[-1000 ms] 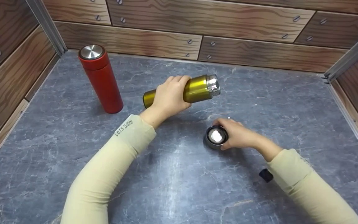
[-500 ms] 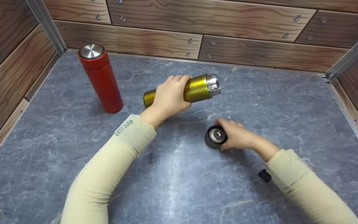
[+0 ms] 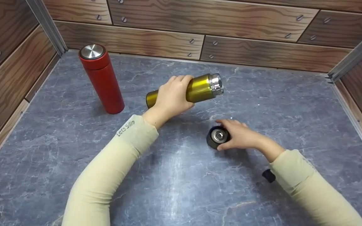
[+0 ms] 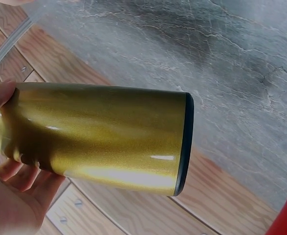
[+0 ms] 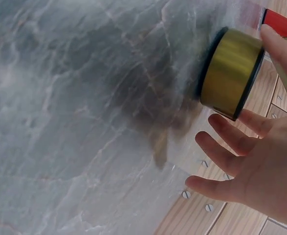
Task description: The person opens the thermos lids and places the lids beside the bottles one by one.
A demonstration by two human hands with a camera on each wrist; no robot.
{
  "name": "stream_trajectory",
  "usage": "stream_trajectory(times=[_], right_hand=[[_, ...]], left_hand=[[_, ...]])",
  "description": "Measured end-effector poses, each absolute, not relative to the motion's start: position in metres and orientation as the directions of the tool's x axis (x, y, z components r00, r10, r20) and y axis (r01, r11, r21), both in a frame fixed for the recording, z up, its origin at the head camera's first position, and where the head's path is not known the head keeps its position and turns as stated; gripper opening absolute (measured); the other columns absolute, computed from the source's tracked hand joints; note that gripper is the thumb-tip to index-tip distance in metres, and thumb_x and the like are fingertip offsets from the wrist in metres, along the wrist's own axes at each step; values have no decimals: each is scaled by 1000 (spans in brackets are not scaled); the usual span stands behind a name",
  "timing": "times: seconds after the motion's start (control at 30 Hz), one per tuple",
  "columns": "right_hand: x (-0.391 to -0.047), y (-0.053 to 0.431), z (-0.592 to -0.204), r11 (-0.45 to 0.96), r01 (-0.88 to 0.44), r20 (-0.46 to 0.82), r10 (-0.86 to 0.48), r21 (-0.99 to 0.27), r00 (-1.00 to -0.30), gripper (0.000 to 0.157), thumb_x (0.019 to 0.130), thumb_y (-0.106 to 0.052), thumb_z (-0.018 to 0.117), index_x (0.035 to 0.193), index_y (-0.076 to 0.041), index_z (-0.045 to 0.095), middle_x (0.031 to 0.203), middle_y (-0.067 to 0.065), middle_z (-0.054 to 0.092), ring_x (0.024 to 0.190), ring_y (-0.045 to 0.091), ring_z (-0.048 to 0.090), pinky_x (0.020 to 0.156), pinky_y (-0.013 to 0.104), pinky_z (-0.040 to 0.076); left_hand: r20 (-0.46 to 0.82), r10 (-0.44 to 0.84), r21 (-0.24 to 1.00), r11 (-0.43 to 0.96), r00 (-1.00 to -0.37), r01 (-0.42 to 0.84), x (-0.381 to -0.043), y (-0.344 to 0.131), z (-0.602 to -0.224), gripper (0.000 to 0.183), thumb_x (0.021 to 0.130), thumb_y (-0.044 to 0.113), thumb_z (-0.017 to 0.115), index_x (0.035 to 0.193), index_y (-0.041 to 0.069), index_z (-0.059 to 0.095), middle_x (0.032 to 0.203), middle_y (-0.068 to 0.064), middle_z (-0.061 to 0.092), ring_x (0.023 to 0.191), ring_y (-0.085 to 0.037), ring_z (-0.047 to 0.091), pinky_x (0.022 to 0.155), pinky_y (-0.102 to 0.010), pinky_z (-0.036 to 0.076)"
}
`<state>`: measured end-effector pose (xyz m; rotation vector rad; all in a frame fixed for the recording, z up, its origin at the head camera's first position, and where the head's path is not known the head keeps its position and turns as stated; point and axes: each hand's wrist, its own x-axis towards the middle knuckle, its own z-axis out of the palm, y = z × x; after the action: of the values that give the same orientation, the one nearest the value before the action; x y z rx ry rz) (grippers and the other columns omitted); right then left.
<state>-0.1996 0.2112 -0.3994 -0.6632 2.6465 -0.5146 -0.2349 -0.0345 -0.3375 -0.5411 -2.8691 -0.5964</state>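
Note:
In the head view my left hand (image 3: 173, 97) grips a gold thermos flask (image 3: 201, 88) round its middle, tilted nearly sideways above the table. Its bare steel neck (image 3: 216, 84) points right; the left wrist view shows its dark-edged base (image 4: 185, 144). Lower and to the right, a gold screw cap with dark rims (image 5: 231, 73) stands on the table, its steel-lined inside facing up. Around this cap my right hand (image 3: 239, 135) spreads its fingers, the thumb (image 3: 225, 146) at the near rim and the other fingertips apart from its side.
A red thermos (image 3: 102, 81) with a steel-topped lid stands upright at the back left. Wood-patterned walls (image 3: 181, 28) enclose the grey marbled table (image 3: 156, 188) at the back and sides. A small black piece (image 3: 269, 175) shows beside the right sleeve.
My right fingers have loosened and spread away from the cap, which stays in place. The left hand and the flask have hardly moved.

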Motion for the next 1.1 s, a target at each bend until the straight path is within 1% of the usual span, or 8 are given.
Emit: stream_trajectory(times=[0.13, 0.37, 0.5, 0.6, 0.73, 0.87, 0.93, 1.1], right_hand=[[-200, 212, -396, 821, -368, -237, -500, -436, -833, 91, 71, -42, 76, 141, -2, 34, 133, 22, 48, 120, 40, 43, 100, 60, 27], [-203, 215, -391, 819, -335, -194, -463, -465, -865, 85, 77, -48, 69, 141, -2, 35, 134, 23, 48, 123, 40, 41, 103, 63, 23], [-205, 219, -387, 822, -318, -179, -443, -473, -879, 81, 81, -45, 67, 140, -1, 35, 135, 24, 47, 125, 40, 40, 104, 64, 21], [-206, 223, -384, 821, -297, -176, -426, -486, -887, 77, 83, -41, 65, 141, 0, 34, 136, 24, 46, 127, 40, 38, 105, 64, 18], [-208, 229, -382, 817, -274, -167, -406, -507, -898, 74, 86, -38, 64, 141, 0, 33, 137, 25, 44, 128, 41, 36, 106, 64, 16], [-210, 236, -380, 822, -246, -168, -377, -513, -911, 73, 87, -40, 62, 141, -1, 33, 137, 26, 43, 128, 42, 35, 106, 63, 18], [-211, 240, -378, 827, -226, -178, -360, -515, -916, 74, 87, -41, 61, 142, -1, 32, 138, 26, 42, 128, 43, 35, 105, 63, 21], [-213, 246, -376, 842, -188, -207, -330, -506, -921, 75, 89, -42, 58, 143, -1, 28, 139, 28, 39, 129, 45, 33, 104, 64, 25]], left_hand=[[233, 312, 360, 852, -921, 380, -236, -34, -338, 70, 70, 29, 77, 131, 12, 48, 124, -8, 59, 108, -24, 55, 87, -43, 50], [233, 283, 424, 831, -930, 359, -238, -33, -337, 69, 68, 30, 79, 129, 14, 49, 123, -6, 60, 108, -22, 55, 87, -41, 49], [235, 246, 478, 813, -940, 333, -239, -33, -336, 69, 67, 32, 80, 127, 15, 50, 122, -5, 61, 107, -22, 56, 88, -40, 49], [233, 216, 517, 798, -948, 309, -241, -33, -336, 71, 67, 33, 80, 129, 14, 49, 121, -5, 61, 107, -22, 57, 88, -40, 48], [225, 170, 561, 782, -959, 271, -243, -32, -336, 72, 67, 37, 80, 129, 16, 48, 119, -4, 62, 104, -20, 58, 86, -41, 48], [225, 127, 567, 789, -966, 236, -244, -31, -336, 70, 68, 45, 78, 127, 19, 49, 114, -2, 64, 101, -19, 58, 82, -41, 49], [229, 112, 561, 797, -967, 225, -244, -30, -336, 69, 69, 48, 76, 126, 20, 49, 111, -1, 64, 100, -18, 58, 81, -41, 49], [233, 96, 567, 795, -968, 215, -245, -25, -335, 70, 70, 51, 75, 128, 20, 49, 109, -2, 64, 97, -18, 58, 80, -40, 50]])
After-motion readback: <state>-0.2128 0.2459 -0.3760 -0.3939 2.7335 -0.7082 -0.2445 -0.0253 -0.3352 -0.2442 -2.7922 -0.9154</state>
